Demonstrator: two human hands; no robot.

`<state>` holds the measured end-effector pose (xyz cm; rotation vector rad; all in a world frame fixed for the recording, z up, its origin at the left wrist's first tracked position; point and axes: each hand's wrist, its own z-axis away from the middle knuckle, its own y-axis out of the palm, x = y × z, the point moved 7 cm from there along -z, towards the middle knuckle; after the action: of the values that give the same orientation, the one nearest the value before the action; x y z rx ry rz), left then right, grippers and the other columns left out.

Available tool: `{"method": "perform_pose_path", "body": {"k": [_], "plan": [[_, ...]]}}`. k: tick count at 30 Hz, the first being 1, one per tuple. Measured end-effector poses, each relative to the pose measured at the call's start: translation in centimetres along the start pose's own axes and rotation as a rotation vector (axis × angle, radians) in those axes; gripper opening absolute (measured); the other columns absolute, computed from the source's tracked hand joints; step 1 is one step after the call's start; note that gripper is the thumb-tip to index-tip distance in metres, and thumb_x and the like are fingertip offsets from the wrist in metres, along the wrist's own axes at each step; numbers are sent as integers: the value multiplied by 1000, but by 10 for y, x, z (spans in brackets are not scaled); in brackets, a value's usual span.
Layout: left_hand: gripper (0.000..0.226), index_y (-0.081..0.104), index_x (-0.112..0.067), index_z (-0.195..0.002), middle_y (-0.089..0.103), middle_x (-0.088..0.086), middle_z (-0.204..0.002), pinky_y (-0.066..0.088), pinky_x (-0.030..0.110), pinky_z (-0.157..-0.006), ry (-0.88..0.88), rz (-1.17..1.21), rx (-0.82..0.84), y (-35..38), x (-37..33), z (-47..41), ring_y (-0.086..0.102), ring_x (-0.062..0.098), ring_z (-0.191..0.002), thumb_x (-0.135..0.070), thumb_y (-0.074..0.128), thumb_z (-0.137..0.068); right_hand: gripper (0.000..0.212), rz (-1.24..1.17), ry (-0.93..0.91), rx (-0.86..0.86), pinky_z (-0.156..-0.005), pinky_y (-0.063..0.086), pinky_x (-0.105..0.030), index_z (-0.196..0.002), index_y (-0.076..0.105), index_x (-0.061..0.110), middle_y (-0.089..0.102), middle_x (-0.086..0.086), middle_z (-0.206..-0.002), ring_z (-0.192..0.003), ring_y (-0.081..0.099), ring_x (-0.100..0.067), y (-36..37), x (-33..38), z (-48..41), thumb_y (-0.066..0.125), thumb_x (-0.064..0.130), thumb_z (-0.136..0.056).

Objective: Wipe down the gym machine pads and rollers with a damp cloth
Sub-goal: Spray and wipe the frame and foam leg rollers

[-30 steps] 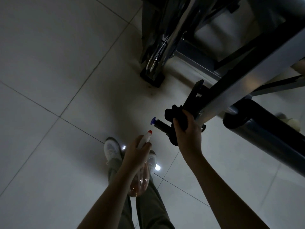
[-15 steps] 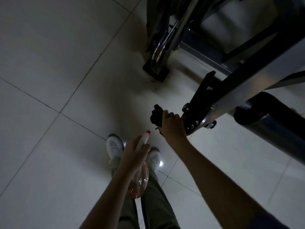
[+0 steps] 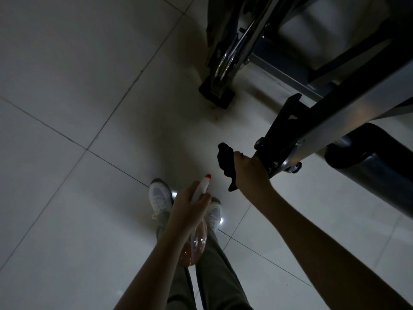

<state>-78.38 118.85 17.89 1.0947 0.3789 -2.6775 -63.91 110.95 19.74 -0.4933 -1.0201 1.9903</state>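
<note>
Head view, dim light: the right hand grips a dark cloth against the lower end of the gym machine's arm, apparently touching it. The left hand is closed around a spray bottle above white shoes.
</note>
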Motion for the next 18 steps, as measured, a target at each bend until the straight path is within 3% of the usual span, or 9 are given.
{"method": "perform_pose_path", "body": {"k": [2,4,5,7,9,12,15,18], "plan": [[18,50,-11,-75,45,-1,-58,35,18,-47,-7,16,-15,-2,0,0,40,13,-51,-8,55,-93,44,-302,56,37,-90,42,-30,-134,40,6,55,-15,-125,-118,53,-29,-17,-13,2,51,2,-91],[20,49,-12,-74,46,-1,-58,35,18,-47,-17,54,-24,-3,1,-2,40,14,-51,-7,55,-92,66,-549,117,29,-104,36,-38,-148,23,18,36,-14,-146,-135,34,-31,-26,-23,5,48,-2,-90],[20,50,-12,-74,46,0,-58,35,17,-46,-22,72,-28,-3,1,-3,40,13,-51,-6,55,-92,73,-591,114,17,-108,31,-42,-150,15,24,23,-12,-153,-140,24,-31,-28,-21,5,49,0,-91],[21,50,-15,-74,47,-1,-58,35,16,-46,-22,88,-41,-2,1,-4,40,9,-48,-6,56,-92,76,-438,14,25,-111,25,-47,-151,8,27,8,-10,-157,-142,13,-34,-16,-4,-1,54,15,-93],[24,49,-20,-73,46,-3,-58,34,15,-47,-6,72,-44,0,-1,-6,39,3,-45,-7,56,-93,68,-259,-69,6,-106,35,-44,-149,18,21,27,-18,-148,-134,31,-36,7,12,-11,55,32,-93],[25,49,-21,-73,46,-4,-58,34,16,-48,1,43,-34,3,-1,-8,38,2,-44,-7,55,-93,47,-163,-26,-76,-83,45,-34,-134,40,12,54,-17,-119,-107,56,-31,13,12,-29,42,42,-98],[21,49,-15,-75,46,-1,-59,34,16,-48,-21,38,-16,3,-1,-9,39,7,-47,-7,54,-93,38,-305,51,-59,-69,38,-30,-118,51,6,62,-19,-102,-94,60,-34,1,6,-49,33,35,-102],[14,51,-8,-80,47,1,-62,36,16,-48,-23,41,-23,0,-1,-8,42,13,-53,-5,53,-93,32,-318,24,-53,-67,38,-30,-111,52,5,61,-19,-100,-93,60,-35,-2,10,-55,37,31,-101]]}}
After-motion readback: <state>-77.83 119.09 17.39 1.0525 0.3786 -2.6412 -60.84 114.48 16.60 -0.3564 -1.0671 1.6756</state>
